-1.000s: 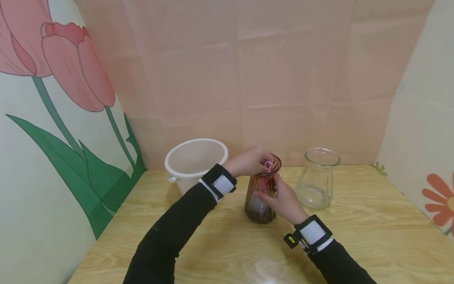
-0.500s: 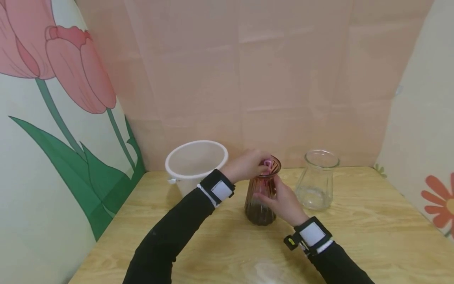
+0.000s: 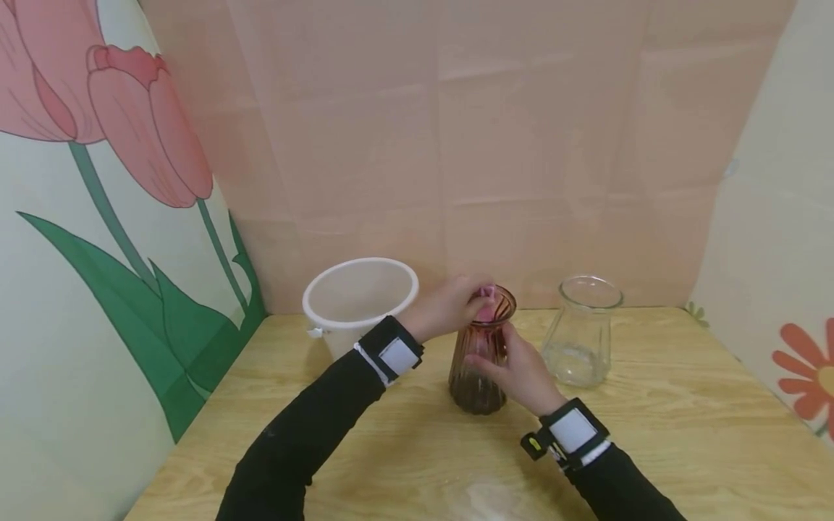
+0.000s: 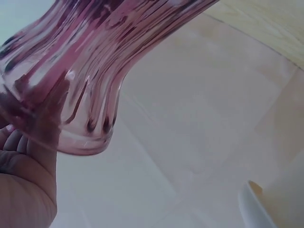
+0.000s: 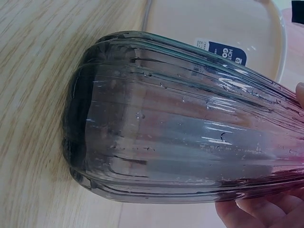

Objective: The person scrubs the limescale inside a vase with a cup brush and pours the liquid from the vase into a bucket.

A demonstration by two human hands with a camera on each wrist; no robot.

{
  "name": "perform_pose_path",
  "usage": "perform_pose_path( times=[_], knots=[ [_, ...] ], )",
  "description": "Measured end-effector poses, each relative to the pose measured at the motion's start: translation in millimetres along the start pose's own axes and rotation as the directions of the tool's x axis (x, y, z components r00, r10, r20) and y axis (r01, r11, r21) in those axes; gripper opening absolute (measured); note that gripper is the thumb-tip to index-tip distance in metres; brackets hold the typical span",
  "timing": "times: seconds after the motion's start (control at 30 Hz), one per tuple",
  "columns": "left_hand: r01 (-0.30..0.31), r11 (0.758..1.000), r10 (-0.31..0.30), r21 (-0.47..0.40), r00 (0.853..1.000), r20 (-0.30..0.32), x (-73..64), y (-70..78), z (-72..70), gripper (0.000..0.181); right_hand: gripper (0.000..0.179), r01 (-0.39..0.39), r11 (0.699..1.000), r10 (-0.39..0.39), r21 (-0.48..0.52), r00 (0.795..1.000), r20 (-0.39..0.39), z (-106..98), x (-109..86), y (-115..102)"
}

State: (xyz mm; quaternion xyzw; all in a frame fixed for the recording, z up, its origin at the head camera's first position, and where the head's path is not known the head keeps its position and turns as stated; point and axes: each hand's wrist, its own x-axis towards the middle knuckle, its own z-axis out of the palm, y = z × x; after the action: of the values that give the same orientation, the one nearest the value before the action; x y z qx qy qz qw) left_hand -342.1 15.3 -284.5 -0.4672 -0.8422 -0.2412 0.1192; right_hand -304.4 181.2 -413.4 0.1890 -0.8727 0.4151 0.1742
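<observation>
A ribbed vase of pinkish-purple glass (image 3: 478, 380) stands upright on the table, its base darker and greyish. My right hand (image 3: 524, 369) grips it below the neck, thumb across the front; its fingertips (image 5: 256, 211) lie along the vase wall in the right wrist view. At the mouth my left hand (image 3: 443, 307) pinches the looped pink handle of a bottle brush (image 3: 486, 312). Down inside the glass, a pale grey block, like the brush head (image 5: 199, 137), shows through the wall. Droplets dot the vase. The left fingertips are partly hidden behind the rim in the left wrist view.
Behind my left forearm stands a white bucket (image 3: 340, 339), with a dark blue label (image 5: 228, 53) on its side. A clear glass vase (image 3: 580, 336) is close by on the right. The wood-grain table (image 3: 684, 420) ends at a pink-covered wall (image 3: 521, 145).
My left hand has shifted slightly left, its wrist lower, with the pink handle tilting along. The pale block inside the vase has risen from near the base. My right hand keeps its grip.
</observation>
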Motion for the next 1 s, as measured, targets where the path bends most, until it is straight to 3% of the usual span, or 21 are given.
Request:
perform_pose_path(
  times=[0.1,0.3,0.6,0.87,1.0],
  knots=[
    [-0.027,0.999,0.026,-0.017,0.998,-0.052,-2.1,0.6,-4.1,0.005,0.091,-0.013,1.0,0.013,0.01,1.0,0.01,-0.1,0.4,-0.3],
    [-0.064,0.997,0.069,0.033,0.986,-0.153,-6.5,5.9,-16.2,0.004,0.094,-0.031,0.999,0.03,0.016,0.999,0.032,-1.5,0.0,-1.3],
    [-0.079,0.997,0.081,0.022,0.969,-0.233,-5.9,22.3,-39.5,0.006,0.092,-0.022,1.0,0.022,0.005,0.999,0.024,-1.0,1.1,-0.2],
    [-0.088,0.996,0.085,-0.002,0.967,-0.242,-4.8,29.0,-50.2,0.006,0.093,-0.026,1.0,0.025,0.009,0.999,0.023,-0.8,0.6,0.4],
    [-0.124,0.992,0.123,0.015,0.951,-0.285,-5.0,30.7,-56.7,0.006,0.093,-0.028,1.0,0.028,0.006,0.999,0.022,-0.4,-0.4,0.2]
  ],
)
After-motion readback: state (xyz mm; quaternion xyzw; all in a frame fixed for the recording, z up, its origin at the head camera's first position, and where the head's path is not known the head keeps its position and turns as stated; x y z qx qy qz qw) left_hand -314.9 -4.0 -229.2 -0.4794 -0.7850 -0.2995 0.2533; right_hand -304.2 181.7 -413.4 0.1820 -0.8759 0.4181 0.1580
